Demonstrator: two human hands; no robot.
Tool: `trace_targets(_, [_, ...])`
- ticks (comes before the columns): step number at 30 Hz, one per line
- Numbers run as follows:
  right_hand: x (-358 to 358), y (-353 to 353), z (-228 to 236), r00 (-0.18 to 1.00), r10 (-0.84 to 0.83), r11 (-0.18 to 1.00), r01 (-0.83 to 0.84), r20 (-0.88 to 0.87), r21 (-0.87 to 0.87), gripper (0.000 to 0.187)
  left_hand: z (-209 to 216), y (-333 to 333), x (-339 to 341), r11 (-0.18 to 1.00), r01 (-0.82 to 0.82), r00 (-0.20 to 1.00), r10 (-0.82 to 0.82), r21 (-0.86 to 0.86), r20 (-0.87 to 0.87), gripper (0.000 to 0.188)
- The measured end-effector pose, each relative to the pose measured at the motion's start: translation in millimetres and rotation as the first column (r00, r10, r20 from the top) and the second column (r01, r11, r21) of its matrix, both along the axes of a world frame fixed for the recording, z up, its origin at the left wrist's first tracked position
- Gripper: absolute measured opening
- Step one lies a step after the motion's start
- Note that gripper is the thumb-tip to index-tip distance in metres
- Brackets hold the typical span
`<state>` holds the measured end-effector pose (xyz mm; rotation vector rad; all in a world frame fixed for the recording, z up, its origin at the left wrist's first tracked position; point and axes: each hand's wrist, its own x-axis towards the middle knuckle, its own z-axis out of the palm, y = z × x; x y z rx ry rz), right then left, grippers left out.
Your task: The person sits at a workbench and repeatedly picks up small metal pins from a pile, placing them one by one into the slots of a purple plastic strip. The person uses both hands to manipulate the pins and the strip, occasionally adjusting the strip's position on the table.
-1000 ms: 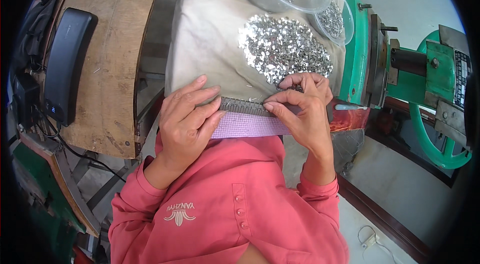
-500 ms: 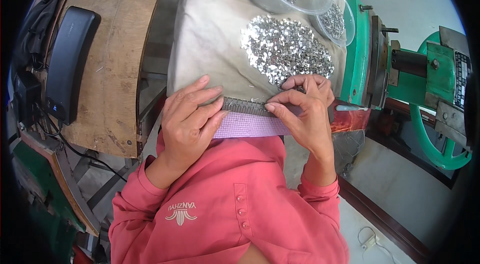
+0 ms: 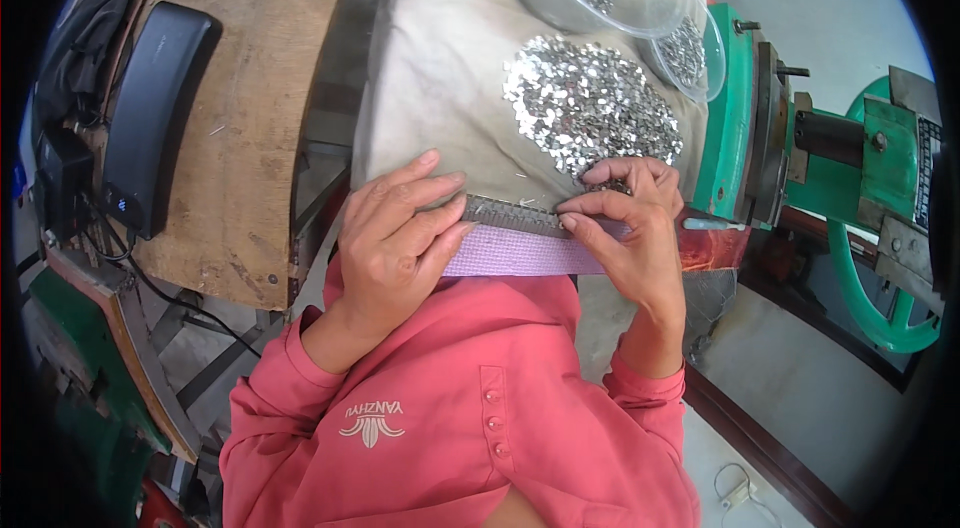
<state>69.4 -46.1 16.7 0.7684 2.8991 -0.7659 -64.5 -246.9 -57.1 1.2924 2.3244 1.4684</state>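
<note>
A dark, toothed metal strip (image 3: 515, 215) lies across the near edge of the cloth-covered surface, with small pins or pieces along its row. My left hand (image 3: 395, 233) holds its left end between thumb and fingers. At the other end, the thumb and index finger of my right hand (image 3: 640, 218) pinch together at the strip; what their tips hold is too small to make out. Small dark metal pieces (image 3: 612, 186) show within my right hand's curled fingers. Just beyond it spreads a heap of shiny metal pieces (image 3: 590, 103). Lilac woven cloth (image 3: 525, 253) lies below the strip.
Clear plastic tubs (image 3: 640, 13) of metal pieces stand behind the heap. Right of the cloth is a green machine (image 3: 725, 128) with a handwheel (image 3: 868, 313). On the left, a wooden table (image 3: 255, 118) carries a black device (image 3: 160, 118) with cables.
The whole view has shifted slightly, so everything sits a little further right. Both hands keep nearly the same places at the strip, the right thumb and index still pinched at its end.
</note>
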Motion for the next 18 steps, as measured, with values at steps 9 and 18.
trace_targets(9, [-9.9,-15.3,-1.1,0.986,-0.040,0.999,0.035,-0.159,-0.036,0.015,-0.9,-1.8,-1.2,1.000,0.004,0.999,-0.004,0.003,-0.036,0.020])
trace_targets(18, [-15.9,-55.9,-37.1,0.848,0.322,0.847,-0.059,-0.420,0.528,0.026,-1.9,-2.2,-3.4,0.997,0.012,1.000,-0.012,0.074,-0.004,0.024])
